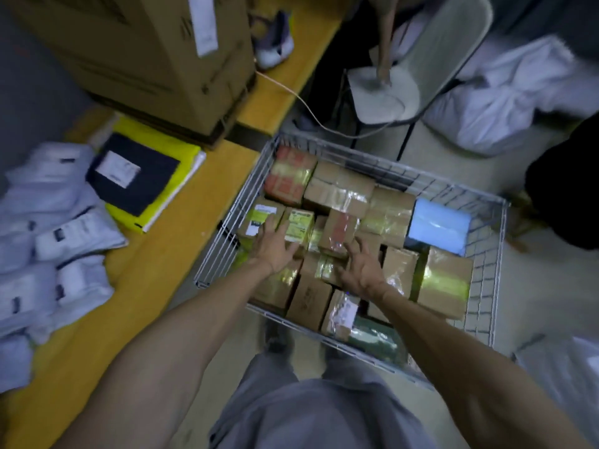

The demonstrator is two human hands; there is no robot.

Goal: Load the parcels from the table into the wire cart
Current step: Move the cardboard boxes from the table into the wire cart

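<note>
Hovering spread over stiff taped boxes [340, 189] in the wire cart [389, 166], left hand [275, 246] and right hand [359, 272] grip nothing; white mailers [48, 238] on the table [155, 270] look light, floppy, slick, so probably best gripped across the middle.

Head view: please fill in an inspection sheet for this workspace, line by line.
Surface: yellow tabletop, left of the cart, partly covered.
Job's things: white wire cart nearly full of taped brown cardboard boxes, plus a light blue parcel; white plastic mailer bags and a dark flat parcel atop a yellow envelope lie on the table.
Clutter: large cardboard carton beyond the dark parcel.
Grippers: left hand flat on boxes, fingers spread; right hand open over boxes, holding nothing.
Cables: pale cord trails from the table's edge towards the chair.
Surroundings: grey folding chair; white sacks on the floor.
</note>
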